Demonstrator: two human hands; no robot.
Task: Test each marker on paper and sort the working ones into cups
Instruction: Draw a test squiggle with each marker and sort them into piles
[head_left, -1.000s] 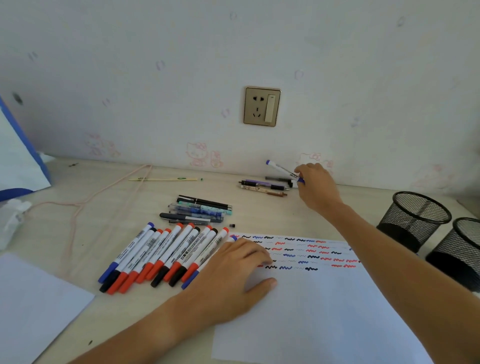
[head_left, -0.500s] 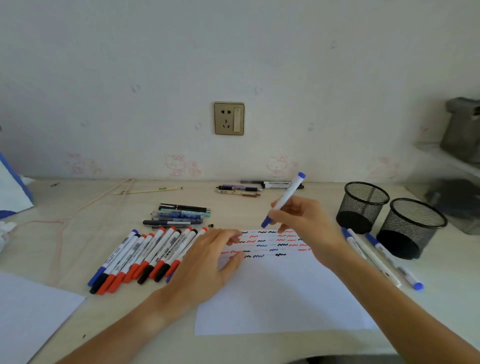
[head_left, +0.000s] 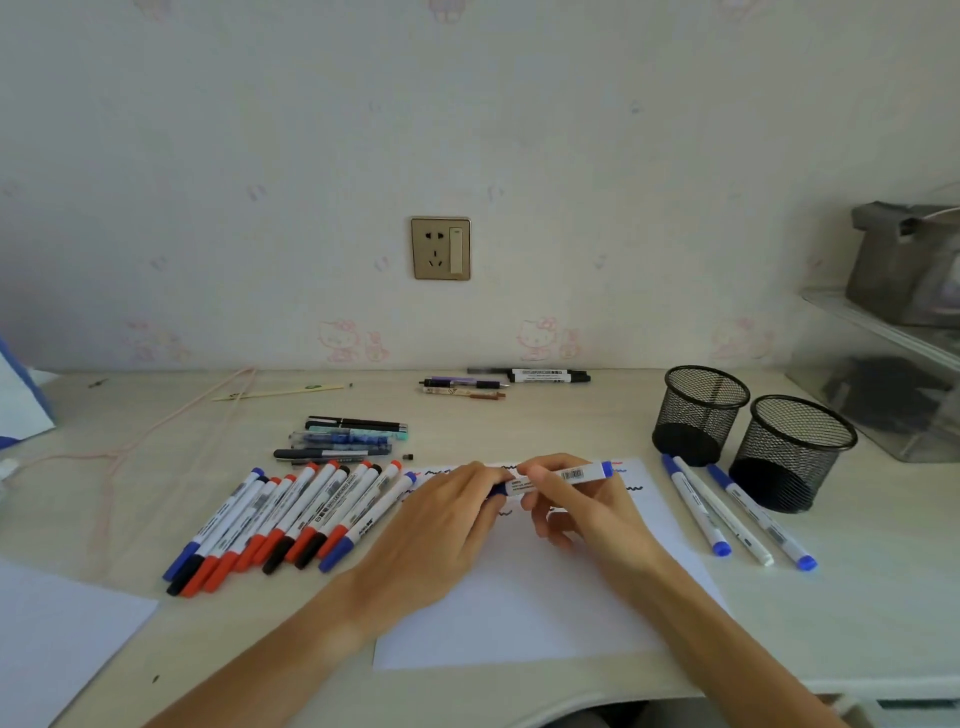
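Both hands met over the top half of the paper (head_left: 519, 597). The right hand (head_left: 587, 512) gripped the white barrel of a blue marker (head_left: 563, 475), held level and crosswise; the left hand (head_left: 447, 519) pinched its cap end, evidently to pull the cap for a test stroke. Whether the cap had separated could not be told.

Wavy test marks lay along the sheet's far edge, partly hidden by the hands; the near half was unmarked and offered room for writing. A fanned row of markers (head_left: 291, 519) lay just left of the sheet, touching one another. Three blue markers (head_left: 727, 512) lay just right of it, beside two mesh cups (head_left: 698, 413), both apparently empty. The path rightward to the cups crossed those three markers; the desk (head_left: 857, 597) edge ran close below the sheet.
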